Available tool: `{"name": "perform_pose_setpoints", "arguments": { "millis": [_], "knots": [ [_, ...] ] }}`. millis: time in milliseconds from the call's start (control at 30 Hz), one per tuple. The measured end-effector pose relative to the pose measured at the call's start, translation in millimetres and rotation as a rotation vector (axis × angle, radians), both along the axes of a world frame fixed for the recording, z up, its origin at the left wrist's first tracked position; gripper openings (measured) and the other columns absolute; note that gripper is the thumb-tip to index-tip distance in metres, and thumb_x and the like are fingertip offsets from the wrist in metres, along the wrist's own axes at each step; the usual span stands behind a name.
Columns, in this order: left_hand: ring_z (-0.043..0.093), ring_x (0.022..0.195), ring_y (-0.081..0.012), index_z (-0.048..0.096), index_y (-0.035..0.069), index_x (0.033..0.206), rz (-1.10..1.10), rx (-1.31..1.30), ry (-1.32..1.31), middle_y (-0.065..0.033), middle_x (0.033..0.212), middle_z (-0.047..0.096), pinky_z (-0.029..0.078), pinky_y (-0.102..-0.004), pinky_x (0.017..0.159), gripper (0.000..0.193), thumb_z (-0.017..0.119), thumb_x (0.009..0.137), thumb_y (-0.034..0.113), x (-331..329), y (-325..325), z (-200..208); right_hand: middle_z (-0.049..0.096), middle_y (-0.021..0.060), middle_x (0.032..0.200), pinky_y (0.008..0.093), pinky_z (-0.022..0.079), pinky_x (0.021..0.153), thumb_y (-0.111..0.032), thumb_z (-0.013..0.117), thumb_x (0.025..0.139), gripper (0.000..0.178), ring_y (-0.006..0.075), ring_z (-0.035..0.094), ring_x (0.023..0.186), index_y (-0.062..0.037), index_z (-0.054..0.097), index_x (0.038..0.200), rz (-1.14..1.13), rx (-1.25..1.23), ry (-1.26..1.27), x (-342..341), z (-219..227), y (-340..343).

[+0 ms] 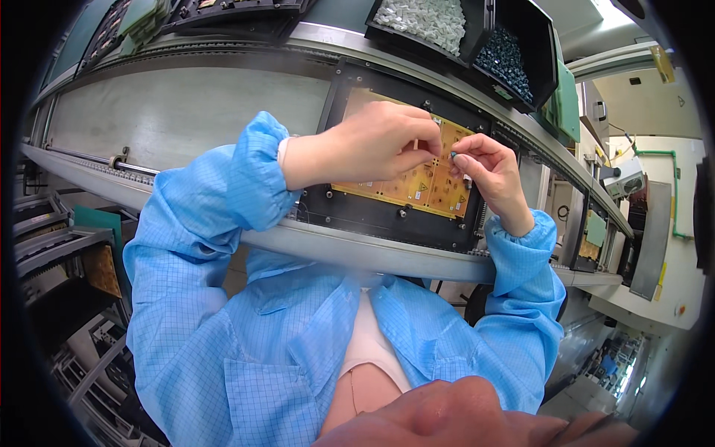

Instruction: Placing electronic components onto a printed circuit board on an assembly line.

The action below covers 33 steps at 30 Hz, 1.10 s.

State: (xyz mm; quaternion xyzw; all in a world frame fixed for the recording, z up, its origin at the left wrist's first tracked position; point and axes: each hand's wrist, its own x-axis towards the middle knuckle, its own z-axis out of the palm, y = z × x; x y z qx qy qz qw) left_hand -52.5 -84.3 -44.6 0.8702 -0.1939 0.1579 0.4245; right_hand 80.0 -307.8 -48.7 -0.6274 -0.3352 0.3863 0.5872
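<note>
Both of my hands are over a yellow-brown circuit board panel (395, 192), which lies in a black carrier frame (350, 211) on the rail line. Between the thumb and forefinger of my right hand (491, 173) is a small dark teal component (453, 155), at the panel's right part. My left hand (372, 141) covers the panel's left and middle, its thumb and fingers pinched close together. Whatever those fingertips hold, if anything, is hidden. The two hands are close but apart, fingertips facing each other.
Beyond the rail stand a black bin of white parts (421, 24) and a black bin of dark blue parts (506, 63). A metal rail (372, 255) runs between my body and the carrier. Green boards (564, 104) stand at the right, and racks (52, 246) at the left.
</note>
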Motion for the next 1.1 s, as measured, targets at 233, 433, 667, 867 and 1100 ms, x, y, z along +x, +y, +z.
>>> {"name": "perform_pose_setpoints", "arguments": {
  "millis": [233,433,667,867,1100],
  "knots": [
    [0.066,0.082,-0.03,0.067,0.005,0.095,0.071,0.02,-0.116,-0.0105,0.088,0.066,0.053,-0.0381,0.071,0.011,0.067,0.086,0.01,4,-7,-16,0.066,0.0057,0.098,0.0236,0.053,0.08,0.001,0.067,0.09,0.017,0.0106,0.065,0.087,0.0041,0.063,0.107,0.002,0.051,-0.124,-7,3,12],
    [0.066,0.081,-0.0298,0.068,0.007,0.093,0.17,0.126,-0.199,-0.0091,0.089,0.066,0.054,-0.0385,0.071,0.01,0.065,0.085,0.013,11,4,-9,0.065,0.0054,0.099,0.0217,0.052,0.076,0.001,0.066,0.09,0.013,0.0098,0.064,0.087,0.0031,0.065,0.103,-0.135,-0.113,-0.47,19,6,16],
    [0.068,0.081,-0.0279,0.071,0.005,0.092,0.215,0.048,-0.197,-0.0097,0.091,0.068,0.055,-0.0343,0.07,0.01,0.069,0.084,0.01,22,16,-8,0.064,0.0062,0.092,0.0232,0.05,0.072,0.001,0.069,0.086,0.009,0.0115,0.062,0.079,0.0015,0.07,0.095,-0.117,-0.154,-0.89,32,6,17],
    [0.068,0.08,-0.0261,0.071,0.004,0.093,0.209,0.044,-0.211,-0.009,0.091,0.068,0.056,-0.0335,0.069,0.01,0.069,0.086,0.011,24,19,-10,0.065,0.0069,0.091,0.0242,0.05,0.07,-0.001,0.07,0.086,0.01,0.0126,0.062,0.077,0.0012,0.07,0.096,-0.117,-0.152,-0.936,32,4,19],
    [0.068,0.08,-0.0264,0.07,0.004,0.093,0.208,0.037,-0.187,-0.0093,0.091,0.068,0.056,-0.0338,0.07,0.011,0.068,0.087,0.012,26,18,-12,0.063,0.0069,0.086,0.0249,0.049,0.066,-0.002,0.071,0.086,0.009,0.0138,0.061,0.073,0.0013,0.071,0.094,-0.131,-0.224,-1.021,30,10,20]
  ]
}}
